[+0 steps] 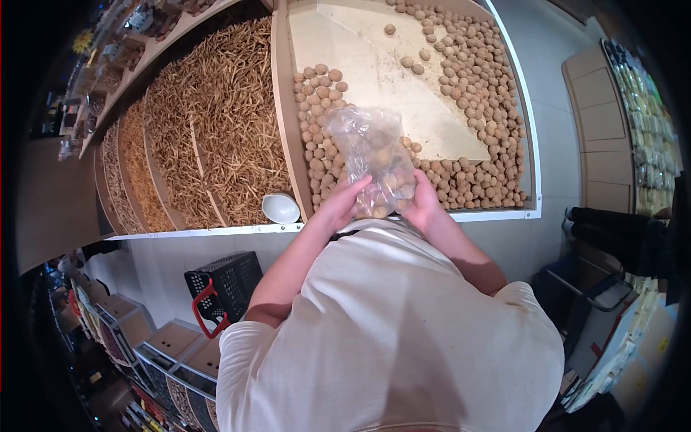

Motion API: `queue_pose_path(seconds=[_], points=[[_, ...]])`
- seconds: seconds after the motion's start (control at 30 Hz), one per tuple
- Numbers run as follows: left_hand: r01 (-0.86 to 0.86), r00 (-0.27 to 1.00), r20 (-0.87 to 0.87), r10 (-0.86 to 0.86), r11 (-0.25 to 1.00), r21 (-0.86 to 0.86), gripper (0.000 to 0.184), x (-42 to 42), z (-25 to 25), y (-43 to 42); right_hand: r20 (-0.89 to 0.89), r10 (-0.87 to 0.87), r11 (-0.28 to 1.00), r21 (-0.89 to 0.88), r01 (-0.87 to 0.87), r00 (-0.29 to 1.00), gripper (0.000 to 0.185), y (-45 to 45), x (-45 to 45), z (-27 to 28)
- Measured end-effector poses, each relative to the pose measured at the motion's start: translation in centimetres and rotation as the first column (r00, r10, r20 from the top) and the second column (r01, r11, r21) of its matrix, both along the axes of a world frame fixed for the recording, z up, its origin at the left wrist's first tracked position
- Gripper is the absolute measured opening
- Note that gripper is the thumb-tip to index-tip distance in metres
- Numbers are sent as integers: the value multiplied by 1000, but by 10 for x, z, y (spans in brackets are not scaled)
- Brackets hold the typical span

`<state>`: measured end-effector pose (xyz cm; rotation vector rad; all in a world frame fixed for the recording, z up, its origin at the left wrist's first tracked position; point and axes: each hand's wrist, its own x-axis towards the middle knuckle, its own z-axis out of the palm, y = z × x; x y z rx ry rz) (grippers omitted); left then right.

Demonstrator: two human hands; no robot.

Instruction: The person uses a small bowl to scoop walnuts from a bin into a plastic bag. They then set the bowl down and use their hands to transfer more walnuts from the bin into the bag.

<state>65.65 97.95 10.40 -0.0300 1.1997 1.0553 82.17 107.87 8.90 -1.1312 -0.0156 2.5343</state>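
A clear plastic bag [371, 137] is between my two hands, above the near edge of a wooden bin. Several round, tan walnuts show through its lower part. My left hand [348, 200] grips the bag's left side, thumb on the front. On the right side, my right hand [423, 200] is closed around the bag, its fingers partly hidden behind the plastic. Loose walnuts [479, 93] lie along the right and near sides of the bin, and more walnuts [317, 90] line its left side. The pale bin floor [345, 43] shows between them.
Left of a wooden divider [288, 122] are bins of dried brown strips [237, 122]. A white scoop [281, 208] lies at their near corner. Behind me on the floor stands a black basket [230, 281] with a red handle. A person's dark-clothed legs [612, 230] are at the right.
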Motion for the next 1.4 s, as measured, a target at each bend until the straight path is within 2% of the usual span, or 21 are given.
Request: queue_pose_path(seconds=[0.07,0.13,0.2,0.27,0.37,0.47,0.57,0.63,0.73,0.97,1.03,1.17,1.23,1.4], points=[[29,998,50,-29,1000,9,48,-1,4,-4,0,-19,1000,-15,19,1000,42,-2,-3,19],[61,988,143,-65,998,34,47,1,15,-5,-20,-18,1000,10,19,1000,44,-3,-4,13],[78,986,141,-87,995,69,48,1,8,-11,-43,-17,999,28,18,999,47,-6,-4,13],[100,985,126,-113,989,106,49,-1,2,-16,-26,-69,998,8,70,997,46,-5,-7,21],[159,986,17,-166,969,191,50,-3,-2,-17,-26,-97,995,0,97,995,46,-4,-10,27],[203,970,113,-217,971,124,50,-4,-1,-19,1,-100,995,-21,100,995,44,-3,-10,34],[286,956,23,-293,946,151,52,-2,8,-18,-8,-104,994,29,104,995,40,-2,-11,28],[343,937,-133,-323,924,170,53,1,12,-18,-45,-104,993,48,106,994,39,2,-11,11],[366,923,-175,-342,920,136,51,-1,4,-20,-77,-110,992,46,114,991,38,12,-11,-3],[368,929,-105,-356,918,145,43,-7,-17,-25,-73,-84,996,1,85,994,39,19,-12,5],[445,895,-87,-437,870,213,43,-9,-25,-25,-58,-74,997,21,75,996,40,19,-13,10],[394,919,-77,-387,888,238,46,-8,-26,-23,-29,-60,994,93,62,998,40,21,-14,11],[360,931,-142,-335,909,211,50,-11,-18,-21,-20,-45,993,108,46,999,39,24,-13,14],[281,957,-133,-259,941,187,46,-14,-7,-21,-36,0,990,139,5,999,37,34,-9,3]])
